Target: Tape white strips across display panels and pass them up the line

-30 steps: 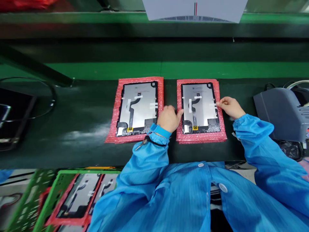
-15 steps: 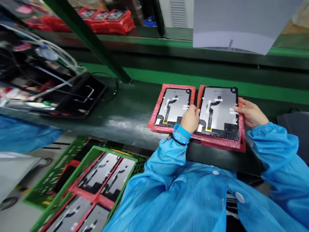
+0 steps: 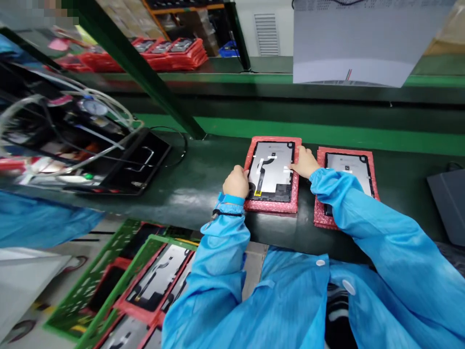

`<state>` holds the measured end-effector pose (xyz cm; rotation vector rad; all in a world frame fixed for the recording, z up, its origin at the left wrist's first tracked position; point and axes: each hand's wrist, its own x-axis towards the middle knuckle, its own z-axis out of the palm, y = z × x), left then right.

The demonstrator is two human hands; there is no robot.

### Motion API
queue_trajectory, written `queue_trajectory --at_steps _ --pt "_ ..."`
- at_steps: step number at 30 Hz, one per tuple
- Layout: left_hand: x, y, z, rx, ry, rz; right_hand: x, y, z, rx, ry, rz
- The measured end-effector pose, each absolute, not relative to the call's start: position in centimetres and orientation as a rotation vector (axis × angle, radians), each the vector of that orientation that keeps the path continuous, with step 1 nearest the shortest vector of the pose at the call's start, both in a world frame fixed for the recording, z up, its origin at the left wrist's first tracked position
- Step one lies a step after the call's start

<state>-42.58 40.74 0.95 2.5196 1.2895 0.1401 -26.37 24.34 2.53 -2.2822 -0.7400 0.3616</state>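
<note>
A tablet screen panel, silver-backed with a black flex cable and yellow-edged connector, lies face down on pink bubble wrap on the bench. My left hand is closed at its left edge, fingers curled. At the opposite edge, my right hand pinches the panel, with the thumb on the silver back. Beneath my right forearm is a second screen panel on a bubble-wrap stack, partly covered by the sleeve.
A green crate holding several similar panels stands lower left. Left on the bench sits a black fixture with hoses and a gauge. A grey box is at right; red-wrapped panels lie on the back shelf.
Both hands have moved left, from the sides of the right-hand panel to those of the left-hand one. The right-hand stack now sits apart, farther right, under my forearm. The view has shifted slightly.
</note>
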Motion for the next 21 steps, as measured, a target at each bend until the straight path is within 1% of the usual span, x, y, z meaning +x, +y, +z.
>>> queue_trajectory --at_steps 3,5,6,8,11,13,14,16,19,21 --pt "-43.8 39.9 1.8 2.573 1.207 0.295 -27.9 17.9 3.9 -2.183 -0.808 0.302" --pt "-44.2 38.1 2.5 2.655 1.083 0.655 -29.4 11.3 3.9 -2.027 -0.752 0.293" --pt "-44.0 36.8 2.7 2.7 0.951 0.783 -30.4 7.7 3.6 -1.973 -0.649 0.261" --pt "-43.0 33.3 3.0 2.743 0.501 0.863 -32.4 0.4 2.5 -1.914 -0.291 0.097" --pt "-40.6 26.7 2.9 2.634 -0.155 0.791 -34.8 -9.6 0.6 -1.762 0.363 -0.334" --pt "-38.7 22.9 2.9 2.56 -0.39 0.726 -35.5 -14.3 -0.3 -1.598 0.611 -0.545" --pt "-37.8 21.4 2.9 2.534 -0.443 0.704 -35.4 -16.0 -0.6 -1.529 0.67 -0.591" --pt "-36.2 19.6 2.8 2.497 -0.473 0.66 -34.7 -17.9 -0.8 -1.437 0.709 -0.572" --pt "-34.6 18.5 2.8 2.462 -0.448 0.592 -33.3 -18.3 -0.9 -1.379 0.684 -0.518" --pt "-34.0 18.3 2.7 2.458 -0.429 0.554 -32.7 -18.1 -1.2 -1.388 0.63 -0.572"
